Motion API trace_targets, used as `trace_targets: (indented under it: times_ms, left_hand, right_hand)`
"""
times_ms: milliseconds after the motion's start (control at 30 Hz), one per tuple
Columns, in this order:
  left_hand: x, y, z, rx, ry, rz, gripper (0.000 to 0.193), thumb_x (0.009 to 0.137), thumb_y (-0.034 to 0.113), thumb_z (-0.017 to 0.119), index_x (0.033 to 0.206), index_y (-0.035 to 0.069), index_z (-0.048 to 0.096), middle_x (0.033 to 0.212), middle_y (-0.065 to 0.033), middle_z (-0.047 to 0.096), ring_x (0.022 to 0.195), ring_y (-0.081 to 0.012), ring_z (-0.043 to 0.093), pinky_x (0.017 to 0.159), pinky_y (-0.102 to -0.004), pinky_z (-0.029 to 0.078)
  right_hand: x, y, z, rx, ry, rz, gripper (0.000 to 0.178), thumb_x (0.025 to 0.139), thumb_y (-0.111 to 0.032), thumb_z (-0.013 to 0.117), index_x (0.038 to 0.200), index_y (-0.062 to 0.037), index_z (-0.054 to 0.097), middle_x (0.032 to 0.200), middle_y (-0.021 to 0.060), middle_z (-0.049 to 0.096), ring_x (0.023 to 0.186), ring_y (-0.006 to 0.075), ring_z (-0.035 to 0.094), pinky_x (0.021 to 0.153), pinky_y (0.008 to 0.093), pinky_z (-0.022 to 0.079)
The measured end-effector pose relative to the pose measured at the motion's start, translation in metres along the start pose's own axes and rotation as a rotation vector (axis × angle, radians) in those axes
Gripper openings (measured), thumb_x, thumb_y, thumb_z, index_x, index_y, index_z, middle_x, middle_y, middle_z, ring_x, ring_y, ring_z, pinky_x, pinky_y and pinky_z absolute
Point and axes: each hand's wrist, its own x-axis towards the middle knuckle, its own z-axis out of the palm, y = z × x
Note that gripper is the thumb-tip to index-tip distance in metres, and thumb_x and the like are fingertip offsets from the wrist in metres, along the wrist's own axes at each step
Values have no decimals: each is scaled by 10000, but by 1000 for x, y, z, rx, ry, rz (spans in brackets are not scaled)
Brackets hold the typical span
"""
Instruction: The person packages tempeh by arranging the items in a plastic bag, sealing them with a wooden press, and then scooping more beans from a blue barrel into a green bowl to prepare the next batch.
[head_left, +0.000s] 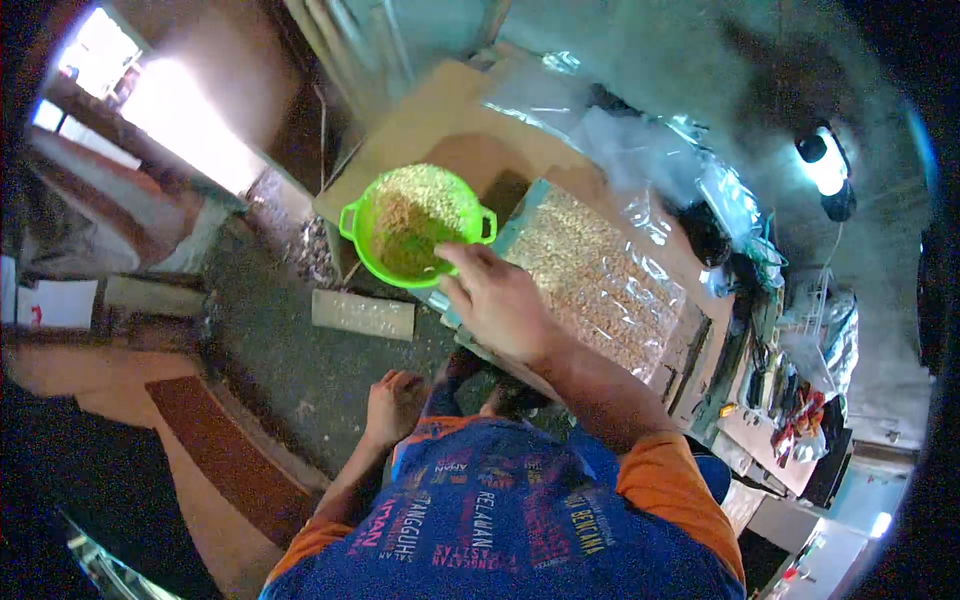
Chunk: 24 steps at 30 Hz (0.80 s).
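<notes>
Brown surface (440,110) above dark floor (270,275) (right hand (497,302) at green bowl (376,263))

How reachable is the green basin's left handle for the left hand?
Probably yes: the left handle looks uncovered, nothing evident blocks the left hand, and the right hand is at the right side of the basin.

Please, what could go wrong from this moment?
Seen from above, the green bowl appears partly past the edge of the table, so a bump could spill its pale pieces onto the floor. The right hand is at its rim, but the left hand is down and away, so a slip might go uncaught.
</notes>
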Motion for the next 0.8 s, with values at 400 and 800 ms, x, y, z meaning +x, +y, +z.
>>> trace_targets:
  times_ms: [400, 800]
  left_hand:
    - [-9, -75, -15, -106, 59, -197, 96, 758, 105, 694, 805, 47, 634, 839, -149, 667, 795, -357, 639, 698, -407, 508]
    - [-19, -91, -28, 3, 50, -403, 180, 808, 220, 683, 832, 42, 661, 788, -156, 649, 778, -362, 627, 698, -450, 487]
  right_hand:
    - [-13, 315, -27, -469, 272, 328, 252, 865, -105, 593, 1106, -30, 608, 1087, 191, 635, 964, 395, 620, 828, 433, 495]
    - [-43, 495, -59, -745, -175, 1055, 436, 898, -311, 536, 1248, -51, 549, 1230, 188, 588, 1117, 306, 547, 935, 416, 452]
